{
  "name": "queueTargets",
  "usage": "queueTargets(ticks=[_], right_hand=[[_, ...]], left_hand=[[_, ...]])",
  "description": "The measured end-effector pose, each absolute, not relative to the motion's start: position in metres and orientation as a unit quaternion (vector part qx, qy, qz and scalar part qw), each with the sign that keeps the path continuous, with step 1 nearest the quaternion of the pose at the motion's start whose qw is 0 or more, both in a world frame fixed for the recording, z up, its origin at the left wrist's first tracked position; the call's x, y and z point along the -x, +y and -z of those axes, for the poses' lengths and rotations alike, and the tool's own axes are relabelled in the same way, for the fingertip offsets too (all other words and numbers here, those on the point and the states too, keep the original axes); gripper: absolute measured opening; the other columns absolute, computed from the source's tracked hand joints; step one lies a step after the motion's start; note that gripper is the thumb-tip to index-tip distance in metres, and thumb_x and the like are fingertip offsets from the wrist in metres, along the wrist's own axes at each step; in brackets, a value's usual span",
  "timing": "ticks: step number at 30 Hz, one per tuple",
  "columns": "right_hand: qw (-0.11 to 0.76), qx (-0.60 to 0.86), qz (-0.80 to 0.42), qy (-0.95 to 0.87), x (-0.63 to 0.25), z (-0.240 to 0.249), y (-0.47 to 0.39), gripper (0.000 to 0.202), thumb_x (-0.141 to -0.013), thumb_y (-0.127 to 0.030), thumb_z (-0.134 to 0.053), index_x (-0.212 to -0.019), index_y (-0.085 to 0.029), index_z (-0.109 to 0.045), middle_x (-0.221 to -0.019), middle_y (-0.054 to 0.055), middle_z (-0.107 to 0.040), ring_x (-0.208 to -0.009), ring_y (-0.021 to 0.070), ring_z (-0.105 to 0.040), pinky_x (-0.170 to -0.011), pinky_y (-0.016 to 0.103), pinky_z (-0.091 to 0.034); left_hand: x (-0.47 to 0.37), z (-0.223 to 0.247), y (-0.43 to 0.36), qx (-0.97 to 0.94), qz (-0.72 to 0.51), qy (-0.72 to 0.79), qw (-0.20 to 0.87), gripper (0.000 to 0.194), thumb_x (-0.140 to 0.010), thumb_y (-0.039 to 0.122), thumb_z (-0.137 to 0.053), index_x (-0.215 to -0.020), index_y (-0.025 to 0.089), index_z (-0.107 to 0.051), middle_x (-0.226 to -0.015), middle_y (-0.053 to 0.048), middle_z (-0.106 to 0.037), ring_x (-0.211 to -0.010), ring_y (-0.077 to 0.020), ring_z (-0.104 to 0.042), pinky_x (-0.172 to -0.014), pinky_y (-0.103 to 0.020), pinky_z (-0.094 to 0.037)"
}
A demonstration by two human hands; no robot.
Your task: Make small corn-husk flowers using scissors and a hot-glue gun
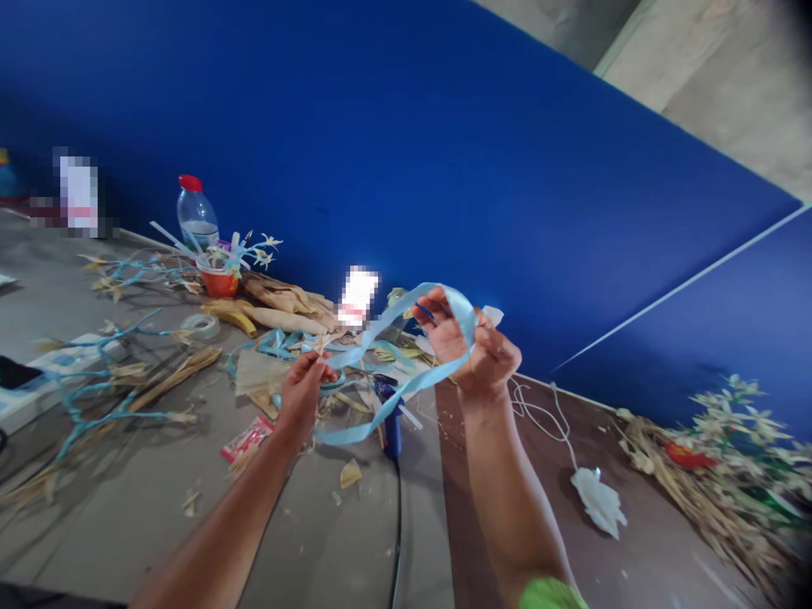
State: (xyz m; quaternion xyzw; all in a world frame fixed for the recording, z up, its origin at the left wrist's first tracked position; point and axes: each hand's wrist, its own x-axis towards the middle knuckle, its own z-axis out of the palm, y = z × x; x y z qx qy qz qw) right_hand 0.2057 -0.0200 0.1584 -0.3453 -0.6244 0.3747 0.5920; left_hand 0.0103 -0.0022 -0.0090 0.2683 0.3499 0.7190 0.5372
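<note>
Right forearm [504,474], blue ribbon [464,316] against its fingers [424,318]

Most of the backdrop is being taken up by a smooth blue partition [285,110], its top edge being seen slanting down to the right. Above that edge, rough grey-beige concrete [736,93] is being exposed, with a darker grey patch [589,25] being bordered by a pale line. Lower right, the blue face is being crossed diagonally by a thin pale strip [685,287]. Its foot is being met by a surface [317,550], mainly grey; a brown section [615,575] is being noted toward the right. The blue is being lit unevenly, darker low right.
</note>
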Motion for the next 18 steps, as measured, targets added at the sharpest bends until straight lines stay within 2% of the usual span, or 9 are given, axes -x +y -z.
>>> queueTargets(ticks=[4,7,11,14,16,18], right_hand=[[0.533,0.34,-0.402,-0.663,-0.201,-0.142,-0.026,0.039,-0.067,-0.057,-0.058,-0.053,-0.022,-0.049,-0.097,0.007,-0.064,-0.091,0.0275,-0.061,-0.073,0.043,-0.046],[0.486,0.291,-0.454,-0.688,-0.196,-0.135,-0.032,0.038,-0.068,-0.05,-0.065,-0.053,-0.02,-0.047,-0.099,0.008,-0.062,-0.082,0.0252,-0.063,-0.072,0.043,-0.048],[0.404,0.24,-0.506,-0.723,-0.195,-0.136,-0.047,0.036,-0.075,-0.046,-0.062,-0.055,-0.02,-0.047,-0.097,0.008,-0.064,-0.076,0.0219,-0.064,-0.073,0.043,-0.05],[0.278,0.188,-0.534,-0.776,-0.198,-0.138,-0.06,0.03,-0.08,-0.041,-0.058,-0.059,-0.021,-0.05,-0.093,0.008,-0.067,-0.079,0.0206,-0.065,-0.072,0.038,-0.051],[0.174,0.165,-0.524,-0.818,-0.198,-0.137,-0.068,0.023,-0.083,-0.036,-0.056,-0.066,-0.02,-0.055,-0.097,0.008,-0.068,-0.084,0.0195,-0.065,-0.074,0.036,-0.051],[0.123,0.179,-0.497,-0.84,-0.197,-0.133,-0.074,0.019,-0.085,-0.033,-0.054,-0.071,-0.019,-0.058,-0.105,0.01,-0.067,-0.091,0.0189,-0.064,-0.079,0.034,-0.049]], left_hand=[[-0.009,0.005,-0.003,-0.217,-0.711,0.263,0.615,0.024,-0.058,0.024,-0.077,-0.072,0.021,-0.058,-0.074,0.002,-0.065,-0.061,-0.0112,-0.059,-0.062,-0.027,-0.048],[-0.004,-0.001,-0.007,-0.228,-0.673,0.225,0.666,0.019,-0.063,0.026,-0.076,-0.071,0.02,-0.059,-0.08,-0.001,-0.067,-0.072,-0.0148,-0.063,-0.066,-0.029,-0.049],[0.0,-0.01,-0.014,-0.275,-0.609,0.207,0.714,0.017,-0.068,0.031,-0.073,-0.072,0.02,-0.06,-0.11,-0.007,-0.067,-0.076,-0.016,-0.065,-0.076,-0.036,-0.051],[0.0,-0.012,-0.017,-0.273,-0.6,0.193,0.727,0.016,-0.069,0.03,-0.072,-0.072,0.02,-0.061,-0.119,-0.007,-0.064,-0.08,-0.017,-0.066,-0.078,-0.037,-0.052],[-0.001,-0.011,-0.017,-0.275,-0.601,0.187,0.727,0.013,-0.07,0.028,-0.072,-0.073,0.019,-0.063,-0.115,-0.008,-0.066,-0.079,-0.0162,-0.067,-0.08,-0.036,-0.051],[-0.002,-0.01,-0.017,-0.285,-0.598,0.181,0.727,0.012,-0.071,0.027,-0.071,-0.073,0.018,-0.064,-0.108,-0.01,-0.07,-0.081,-0.0173,-0.068,-0.084,-0.036,-0.05]])
